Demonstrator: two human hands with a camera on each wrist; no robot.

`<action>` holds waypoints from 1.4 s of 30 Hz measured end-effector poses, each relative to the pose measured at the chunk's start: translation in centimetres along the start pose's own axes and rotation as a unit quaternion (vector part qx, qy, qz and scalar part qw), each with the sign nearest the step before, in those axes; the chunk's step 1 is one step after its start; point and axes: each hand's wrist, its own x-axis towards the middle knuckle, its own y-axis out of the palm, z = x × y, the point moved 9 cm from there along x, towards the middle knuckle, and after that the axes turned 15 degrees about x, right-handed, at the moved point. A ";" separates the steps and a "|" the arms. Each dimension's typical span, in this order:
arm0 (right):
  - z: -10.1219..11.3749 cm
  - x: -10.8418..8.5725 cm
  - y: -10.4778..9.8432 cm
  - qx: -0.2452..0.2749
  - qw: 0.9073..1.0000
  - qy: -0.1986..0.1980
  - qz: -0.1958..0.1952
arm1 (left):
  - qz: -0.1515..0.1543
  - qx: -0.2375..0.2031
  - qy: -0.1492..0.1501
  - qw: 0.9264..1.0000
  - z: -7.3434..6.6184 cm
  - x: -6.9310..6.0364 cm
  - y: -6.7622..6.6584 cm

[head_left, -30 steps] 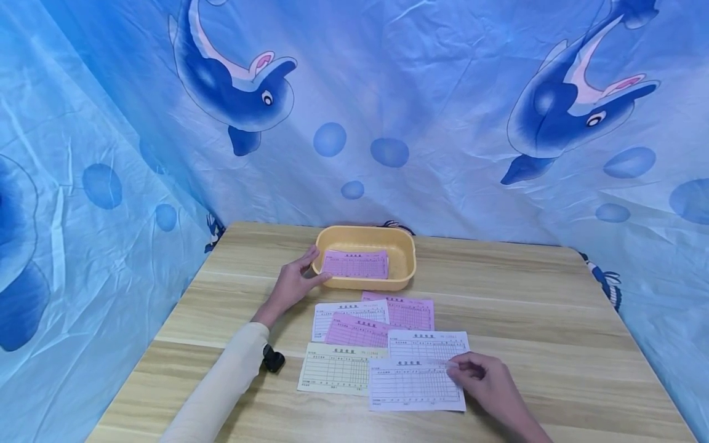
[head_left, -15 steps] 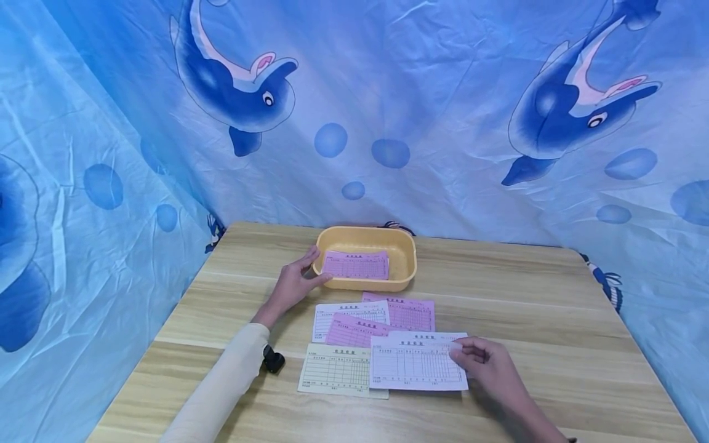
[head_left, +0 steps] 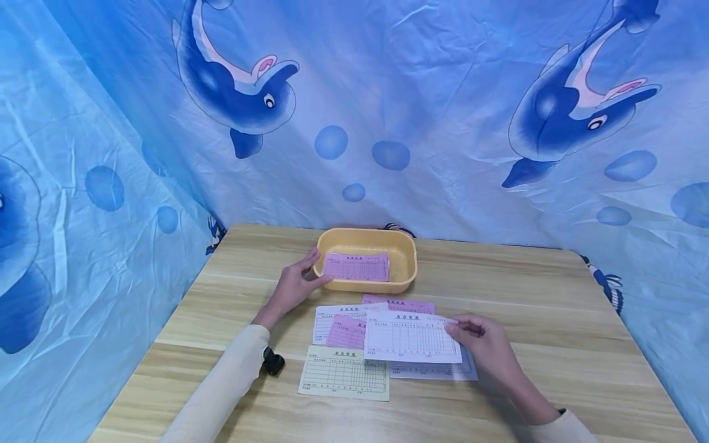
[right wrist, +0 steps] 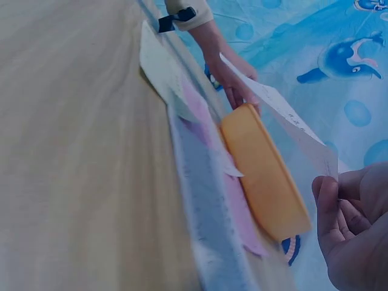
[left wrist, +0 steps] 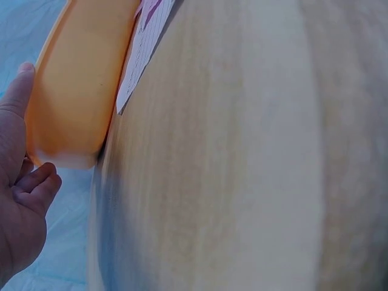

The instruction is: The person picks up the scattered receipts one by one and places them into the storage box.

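Observation:
My left hand (head_left: 293,284) holds the left end of a yellow plastic basin (head_left: 401,261), thumb at the front rim and fingers along the end wall. A pink receipt slip (head_left: 354,267) lies inside the basin. My right hand (head_left: 487,347) pinches the right edge of a white receipt slip (head_left: 412,338), raised above the other slips. In the right wrist view this white slip (right wrist: 285,118) hangs in the air from thumb and fingers. Below it lie another white slip (head_left: 434,371), a pale yellow slip (head_left: 343,374), two pink slips (head_left: 346,332) and a white slip (head_left: 327,323).
A wood-grain table (head_left: 526,289) carries everything. Blue cloth with dolphins (head_left: 443,92) hangs behind and at the sides. A black strap device (head_left: 273,362) sits at the left sleeve's cuff.
My right hand has lifted the white slip off the pile and carried it away from me, toward the basin, uncovering more of the yellow slip. The left hand has stayed at the basin.

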 end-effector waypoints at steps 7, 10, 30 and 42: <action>2.0 1.9 0.5 0.029 0.999 -0.014 0.001 | -0.011 -0.012 -0.002 1.000 0.2 0.1 0.0; 2.7 2.7 0.6 0.031 0.999 -0.019 -0.003 | -0.017 -0.019 0.002 1.000 0.2 0.2 0.0; 4.7 8.8 1.5 0.079 0.995 -0.040 -0.035 | -0.001 -0.010 -0.016 1.000 0.2 0.4 0.0; 5.8 11.8 4.0 0.087 0.995 -0.042 -0.022 | 0.003 0.001 -0.023 1.000 0.4 0.2 0.2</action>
